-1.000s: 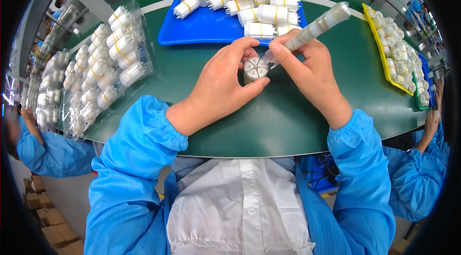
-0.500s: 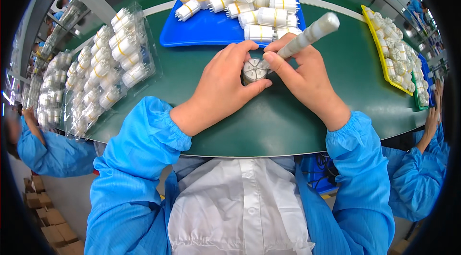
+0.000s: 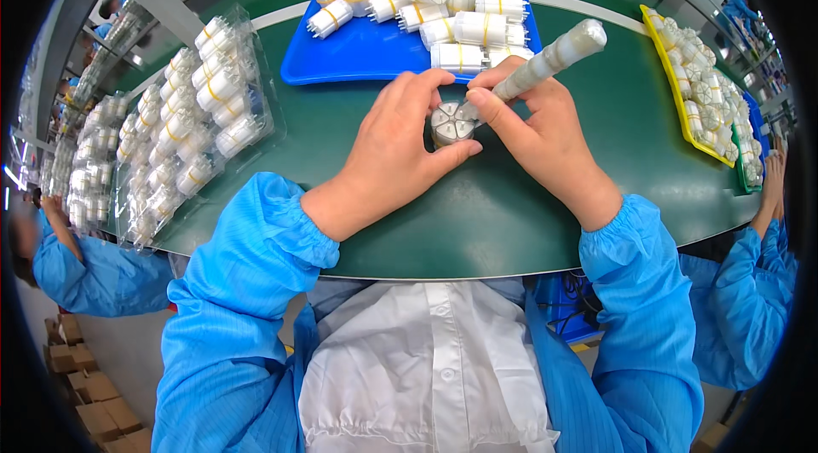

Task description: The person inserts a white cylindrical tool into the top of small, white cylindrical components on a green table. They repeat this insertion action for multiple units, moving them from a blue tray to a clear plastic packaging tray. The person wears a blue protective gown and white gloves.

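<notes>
Near the front of the blue tray [image 3: 341, 52], a round white cylinder [image 3: 452, 125] stands upright on the green table, its segmented metallic top facing up. My left hand [image 3: 405, 129] curls round its left side, thumb in front and fingers behind. In my right hand [image 3: 532, 125] is a thick tool handle wrapped in whitish tape [image 3: 554, 57], slanting up and to the right. Its thin lower end meets the right edge of the segmented top; the very tip is hard to make out. Similar cylinders with yellow bands [image 3: 481, 28] are heaped in the tray.
Clear plastic trays of white cylinders [image 3: 217, 86] lean at the left. A yellow tray [image 3: 682, 112] and a green tray [image 3: 750, 172], both filled, lie at the right. Co-workers in blue sleeves [image 3: 102, 270] sit on both sides. Cardboard boxes [image 3: 98, 389] are on the floor at lower left.
Both hands keep their hold and stay nearly in place. The taped handle has tilted very slightly, its upper end a little further right. The whole view has shifted slightly.
</notes>
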A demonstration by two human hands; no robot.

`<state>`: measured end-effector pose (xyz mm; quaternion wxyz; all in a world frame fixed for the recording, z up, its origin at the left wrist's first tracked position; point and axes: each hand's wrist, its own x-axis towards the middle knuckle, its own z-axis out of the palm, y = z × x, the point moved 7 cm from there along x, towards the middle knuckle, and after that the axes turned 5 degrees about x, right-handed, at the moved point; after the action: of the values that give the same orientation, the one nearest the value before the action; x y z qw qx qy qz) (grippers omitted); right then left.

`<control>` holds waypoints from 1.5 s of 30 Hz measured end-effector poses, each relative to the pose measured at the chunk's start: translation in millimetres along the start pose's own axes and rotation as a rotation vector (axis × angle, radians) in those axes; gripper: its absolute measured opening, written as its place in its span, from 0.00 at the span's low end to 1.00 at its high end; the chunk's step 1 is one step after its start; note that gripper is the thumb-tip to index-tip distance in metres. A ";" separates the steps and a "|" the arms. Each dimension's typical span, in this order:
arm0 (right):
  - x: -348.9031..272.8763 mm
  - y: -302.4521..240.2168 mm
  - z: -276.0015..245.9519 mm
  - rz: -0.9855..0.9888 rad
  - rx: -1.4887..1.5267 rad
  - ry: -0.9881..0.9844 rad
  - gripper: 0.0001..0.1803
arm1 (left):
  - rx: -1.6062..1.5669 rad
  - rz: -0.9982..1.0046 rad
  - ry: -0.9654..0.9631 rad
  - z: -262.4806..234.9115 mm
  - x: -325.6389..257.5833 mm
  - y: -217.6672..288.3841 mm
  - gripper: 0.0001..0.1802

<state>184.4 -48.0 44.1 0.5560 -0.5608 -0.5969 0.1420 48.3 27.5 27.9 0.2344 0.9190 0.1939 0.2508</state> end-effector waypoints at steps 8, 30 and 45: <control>2.6 6.3 -6.3 0.081 0.141 0.008 0.13 | -0.333 0.071 0.002 4.5 -2.4 -2.5 0.35; 2.2 -4.2 -3.4 0.030 0.006 0.045 0.10 | 0.391 0.028 -0.086 -95.5 -8.2 -53.4 0.22; 2.5 -0.3 -6.7 -0.013 -0.039 0.027 0.10 | 0.737 -0.207 -0.155 -88.2 109.6 -135.2 0.24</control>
<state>190.4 -49.1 47.9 0.5538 -0.5694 -0.5958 0.1192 54.9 219.0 64.5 -0.0735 0.9334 0.3443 0.0694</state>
